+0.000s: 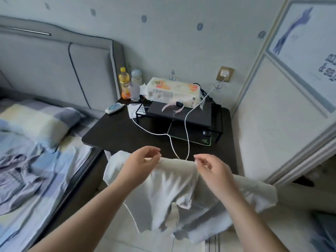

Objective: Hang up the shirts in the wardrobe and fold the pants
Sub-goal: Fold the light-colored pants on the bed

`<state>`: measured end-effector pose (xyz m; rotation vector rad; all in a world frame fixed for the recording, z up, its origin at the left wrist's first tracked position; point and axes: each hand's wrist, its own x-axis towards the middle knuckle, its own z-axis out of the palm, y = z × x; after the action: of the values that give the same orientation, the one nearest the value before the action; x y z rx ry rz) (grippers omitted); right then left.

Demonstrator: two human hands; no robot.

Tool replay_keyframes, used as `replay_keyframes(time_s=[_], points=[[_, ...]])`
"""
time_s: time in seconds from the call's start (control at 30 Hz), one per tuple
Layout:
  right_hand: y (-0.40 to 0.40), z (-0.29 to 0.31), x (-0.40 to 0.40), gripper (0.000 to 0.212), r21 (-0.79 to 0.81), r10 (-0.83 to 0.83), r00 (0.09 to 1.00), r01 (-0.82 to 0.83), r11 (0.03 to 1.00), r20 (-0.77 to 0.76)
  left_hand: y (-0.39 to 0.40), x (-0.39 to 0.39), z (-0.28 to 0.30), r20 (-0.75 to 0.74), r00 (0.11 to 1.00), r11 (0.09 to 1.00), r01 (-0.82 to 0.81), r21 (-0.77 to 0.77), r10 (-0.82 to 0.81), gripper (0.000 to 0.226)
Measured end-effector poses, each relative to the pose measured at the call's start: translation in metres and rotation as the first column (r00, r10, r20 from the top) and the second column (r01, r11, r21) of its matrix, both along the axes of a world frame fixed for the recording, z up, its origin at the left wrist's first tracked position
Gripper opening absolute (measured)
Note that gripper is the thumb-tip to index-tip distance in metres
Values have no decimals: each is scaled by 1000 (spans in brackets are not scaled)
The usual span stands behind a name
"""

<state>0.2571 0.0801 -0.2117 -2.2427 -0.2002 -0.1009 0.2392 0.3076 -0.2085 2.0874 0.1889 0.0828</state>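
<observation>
1. Nearest: white shirt (169, 193), hanging in the air below both hands, in front of the black tabletop (116, 133).
2. Left hand (140, 164) and right hand (209, 168): each grip a fingertip pinch on the top edge, other fingers loose.
3. Risk: thin pinch slipping, dropping the shirt to the floor; charging cable (172, 148) just beyond the grip could snag.

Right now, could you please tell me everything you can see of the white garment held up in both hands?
The white garment looks like thin, soft fabric, blurred by motion. It hangs in the air in front of the dark bedside table, its top edge pinched between the left hand and the right hand. Folds fall downward and loose flaps spread out to both sides. Whether it is a shirt or pants cannot be told.
</observation>
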Motion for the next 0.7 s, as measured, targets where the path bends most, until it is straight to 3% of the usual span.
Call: replay_keyframes(time_s=[0.1, 0.2, 0.37, 0.5, 0.63, 0.7], points=[[9, -6, -4, 31, -146, 72, 996, -80, 986, -56, 17, -1, -16, -13, 996, 937, 84, 339, -85, 31], [16, -10, -5, 40, -254, 104, 993, -113, 960, -48, 20, -2, -25, -9, 994, 879, 97, 466, -105, 36], [17, -16, 0, 31, -247, 108, 994, -99, 964, 23, 19, 3, -29, 69, 993, 876, 47, 481, -91, 30], [18, -17, 0, 13, -187, 147, 974, -115, 976, 170, 13, 2, -28, 94, 992, 892, 31, 451, -82, 27], [31, -4, 4, 6, -113, 189, 934, -161, 980, 303, -3, -3, -11, 100, 971, 912, 165, 374, -217, 37], [46, 10, 7, 7, -26, 213, 909, -218, 976, 360, -7, -5, 3, 174, 968, 950, 127, 285, -182, 35]])
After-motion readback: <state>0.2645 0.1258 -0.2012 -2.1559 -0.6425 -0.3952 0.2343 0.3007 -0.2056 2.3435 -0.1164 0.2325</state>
